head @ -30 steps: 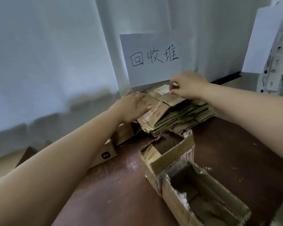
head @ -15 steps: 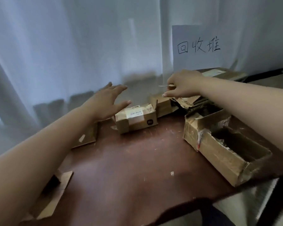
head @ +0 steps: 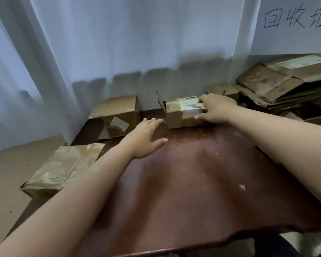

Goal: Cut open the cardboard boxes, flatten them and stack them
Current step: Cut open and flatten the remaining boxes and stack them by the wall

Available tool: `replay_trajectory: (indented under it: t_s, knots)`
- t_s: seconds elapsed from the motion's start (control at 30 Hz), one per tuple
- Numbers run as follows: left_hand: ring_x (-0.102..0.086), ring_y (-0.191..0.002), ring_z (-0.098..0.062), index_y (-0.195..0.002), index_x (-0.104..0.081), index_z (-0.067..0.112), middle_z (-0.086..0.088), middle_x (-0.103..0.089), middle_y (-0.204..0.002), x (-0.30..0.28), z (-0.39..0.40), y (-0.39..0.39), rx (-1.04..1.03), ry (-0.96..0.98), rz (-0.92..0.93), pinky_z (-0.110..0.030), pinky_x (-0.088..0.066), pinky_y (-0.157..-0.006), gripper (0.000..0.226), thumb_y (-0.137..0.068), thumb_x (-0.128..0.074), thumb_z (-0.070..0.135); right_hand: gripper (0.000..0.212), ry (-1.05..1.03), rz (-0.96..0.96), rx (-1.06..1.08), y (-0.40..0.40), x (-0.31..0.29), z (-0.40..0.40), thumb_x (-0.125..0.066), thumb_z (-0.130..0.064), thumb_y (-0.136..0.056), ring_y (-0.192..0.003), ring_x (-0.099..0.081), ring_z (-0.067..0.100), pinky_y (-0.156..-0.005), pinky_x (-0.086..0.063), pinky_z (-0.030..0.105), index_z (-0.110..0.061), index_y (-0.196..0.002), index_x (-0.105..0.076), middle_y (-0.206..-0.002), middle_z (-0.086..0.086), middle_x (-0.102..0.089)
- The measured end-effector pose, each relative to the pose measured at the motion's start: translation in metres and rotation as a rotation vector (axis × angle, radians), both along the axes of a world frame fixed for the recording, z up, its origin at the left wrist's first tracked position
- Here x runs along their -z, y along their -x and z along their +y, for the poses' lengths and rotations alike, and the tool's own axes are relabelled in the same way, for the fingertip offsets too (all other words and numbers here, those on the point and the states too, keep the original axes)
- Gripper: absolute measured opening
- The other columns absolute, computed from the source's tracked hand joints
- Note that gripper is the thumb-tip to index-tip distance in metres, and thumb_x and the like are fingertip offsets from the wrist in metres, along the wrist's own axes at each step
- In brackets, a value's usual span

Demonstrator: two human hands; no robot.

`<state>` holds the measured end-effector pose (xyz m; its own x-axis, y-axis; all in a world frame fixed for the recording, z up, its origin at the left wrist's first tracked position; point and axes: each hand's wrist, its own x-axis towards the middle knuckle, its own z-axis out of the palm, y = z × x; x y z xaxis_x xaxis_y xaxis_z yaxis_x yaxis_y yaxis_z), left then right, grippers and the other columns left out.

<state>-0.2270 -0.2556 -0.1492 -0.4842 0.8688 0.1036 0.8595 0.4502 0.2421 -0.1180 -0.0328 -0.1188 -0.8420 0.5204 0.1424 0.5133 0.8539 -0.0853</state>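
Taking the small labelled box (head: 183, 113) at the far edge of the table (head: 183, 182) as the landmark: far to its left and nearer the viewer, a flat taped box (head: 63, 167) lies low beside the table, seemingly on the floor; closer in on the left, a larger box (head: 117, 115) stands against the curtain (head: 119, 43), apparently waiting its turn. Just left of the landmark the left hand (head: 146, 140) hovers over or rests on the tabletop, fingers straight and spread, holding nothing; it seems poised to brace the box. The landmark box itself is upright with its left end flap sprung open; the right hand (head: 217, 109) is on its right end, thumb at the front face and fingers over the top by the label, probably to draw it closer for cutting; whether that hand also holds a blade I cannot tell. Behind it to the right sits another small box (head: 222, 89); further right, the stack of flattened cardboard (head: 278, 86) lies under a handwritten sign (head: 295, 25), which likely marks where flattened pieces go.
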Motion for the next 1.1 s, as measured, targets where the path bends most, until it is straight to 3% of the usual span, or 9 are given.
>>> replay_trajectory:
  t_s: [0.23, 0.3, 0.47, 0.57, 0.63, 0.7, 0.8, 0.93, 1.1]
  knots:
    - [-0.003, -0.15, -0.021, -0.154, -0.021, 0.024, -0.002, -0.018, -0.161, 0.021, 0.034, 0.018, 0.029, -0.022, -0.034, -0.044, -0.018, -0.12, 0.072, -0.094, -0.055, 0.045, 0.093, -0.069, -0.083, -0.007, 0.053, 0.015, 0.025, -0.065, -0.063, -0.077, -0.13, -0.045, 0.03, -0.095, -0.043, 0.04, -0.025, -0.149, -0.019, -0.155, -0.001, -0.026]
    - [-0.002, -0.15, -0.02, -0.154, -0.021, 0.025, -0.002, -0.018, -0.161, 0.023, 0.032, 0.025, 0.035, -0.038, -0.027, -0.045, -0.019, -0.12, 0.071, -0.095, -0.055, 0.044, 0.099, -0.071, -0.136, 0.003, 0.057, 0.02, 0.029, -0.066, -0.064, -0.076, -0.131, -0.044, 0.03, -0.096, -0.042, 0.04, -0.024, -0.15, -0.015, -0.154, 0.0, -0.029]
    - [-0.006, -0.15, -0.021, -0.153, -0.024, 0.019, -0.006, -0.022, -0.16, 0.02, 0.029, 0.026, 0.092, -0.232, 0.047, -0.037, -0.016, -0.121, 0.069, -0.094, -0.059, 0.032, 0.089, -0.1, -0.111, -0.008, 0.052, 0.021, 0.024, -0.073, -0.064, -0.067, -0.115, -0.054, 0.033, -0.078, -0.044, 0.036, -0.018, -0.135, -0.038, -0.131, 0.008, -0.043]
    - [-0.009, -0.15, -0.024, -0.152, -0.026, 0.016, -0.008, -0.027, -0.157, 0.006, 0.03, 0.02, 0.124, -0.356, 0.099, -0.047, -0.017, -0.12, 0.074, -0.09, -0.063, 0.033, 0.089, -0.148, -0.067, -0.073, 0.036, 0.016, 0.011, -0.079, -0.059, -0.063, -0.111, -0.056, 0.031, -0.071, -0.042, 0.035, -0.018, -0.13, -0.039, -0.127, 0.006, -0.045]
    - [-0.015, -0.149, -0.022, -0.151, -0.026, 0.019, -0.004, -0.032, -0.156, -0.006, 0.031, 0.015, 0.107, -0.326, 0.143, -0.056, -0.013, -0.118, 0.076, -0.089, -0.063, 0.043, 0.076, -0.181, -0.03, -0.125, 0.023, 0.014, 0.003, -0.078, -0.053, -0.068, -0.107, -0.059, 0.031, -0.066, -0.036, 0.033, -0.019, -0.124, -0.038, -0.125, 0.003, -0.049]
    - [-0.036, -0.14, -0.019, -0.147, -0.035, 0.023, 0.0, -0.049, -0.145, -0.017, 0.029, 0.012, 0.055, -0.276, 0.179, -0.056, -0.014, -0.117, 0.067, -0.091, -0.056, 0.051, 0.059, -0.196, 0.03, -0.153, 0.01, 0.012, -0.005, -0.074, -0.048, -0.075, -0.103, -0.06, 0.032, -0.065, -0.033, 0.033, -0.02, -0.115, -0.041, -0.121, 0.0, -0.054]
    - [-0.062, -0.107, -0.021, -0.121, -0.062, 0.022, 0.001, -0.071, -0.108, -0.024, 0.019, 0.012, -0.002, -0.272, 0.142, -0.042, -0.042, -0.098, 0.038, -0.096, -0.046, 0.046, 0.037, -0.178, 0.121, -0.174, -0.011, 0.008, -0.013, -0.07, -0.04, -0.081, -0.099, -0.061, 0.031, -0.065, -0.033, 0.032, -0.026, -0.102, -0.044, -0.112, -0.002, -0.061]
    - [-0.063, -0.093, -0.019, -0.098, -0.073, 0.022, 0.003, -0.07, -0.095, -0.021, 0.004, 0.004, 0.044, -0.186, 0.098, -0.035, -0.049, -0.083, 0.014, -0.092, -0.061, 0.024, 0.027, -0.169, 0.197, -0.238, -0.038, 0.009, -0.023, -0.068, -0.032, -0.082, -0.092, -0.062, 0.029, -0.064, -0.037, 0.033, -0.027, -0.096, -0.045, -0.105, -0.006, -0.062]
    - [-0.048, -0.101, -0.021, -0.105, -0.072, 0.032, 0.009, -0.067, -0.113, -0.009, 0.001, -0.012, 0.239, 0.063, 0.118, -0.036, -0.043, -0.092, 0.033, -0.091, -0.051, 0.011, 0.033, -0.094, 0.295, -0.292, -0.06, 0.019, -0.031, -0.071, -0.032, -0.08, -0.083, -0.061, 0.027, -0.063, -0.042, 0.034, -0.029, -0.091, -0.04, -0.093, -0.009, -0.059]
